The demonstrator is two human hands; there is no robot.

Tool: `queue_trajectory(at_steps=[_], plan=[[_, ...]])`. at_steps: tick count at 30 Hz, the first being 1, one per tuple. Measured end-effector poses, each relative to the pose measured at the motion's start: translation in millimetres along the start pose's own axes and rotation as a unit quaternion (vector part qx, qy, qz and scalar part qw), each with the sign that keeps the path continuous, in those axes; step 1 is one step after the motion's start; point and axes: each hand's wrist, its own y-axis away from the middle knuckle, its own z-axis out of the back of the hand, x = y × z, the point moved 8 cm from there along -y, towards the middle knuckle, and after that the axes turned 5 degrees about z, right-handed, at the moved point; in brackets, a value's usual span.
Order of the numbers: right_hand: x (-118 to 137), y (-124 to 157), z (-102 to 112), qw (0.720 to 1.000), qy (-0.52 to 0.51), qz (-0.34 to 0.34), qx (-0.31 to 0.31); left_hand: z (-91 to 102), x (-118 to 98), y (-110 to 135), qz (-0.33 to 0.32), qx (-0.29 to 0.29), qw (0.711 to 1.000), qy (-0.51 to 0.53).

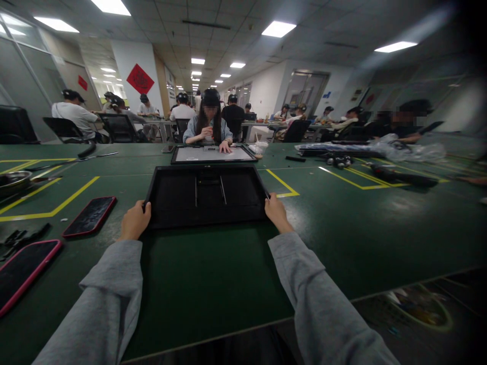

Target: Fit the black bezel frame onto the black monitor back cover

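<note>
A large black flat panel, like the back of a monitor, lies on the green table in front of me. My left hand grips its near left corner with fingers curled over the edge. At the near right corner, my right hand holds the edge the same way. Both arms wear grey sleeves.
Two phones in red cases lie at the left, near a metal bowl. Across the table a person sits at a light-faced panel. Dark tools and plastic wrap lie at the right. Yellow tape lines mark the table.
</note>
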Motion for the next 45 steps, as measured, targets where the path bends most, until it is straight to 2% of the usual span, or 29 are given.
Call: queue_trajectory(at_steps=[45], plan=[[-3.4, -2.8, -3.4, 1.000, 0.006, 0.000, -0.011, -4.8, 2.7, -3.8, -0.003, 0.003, 1.000, -0.006]])
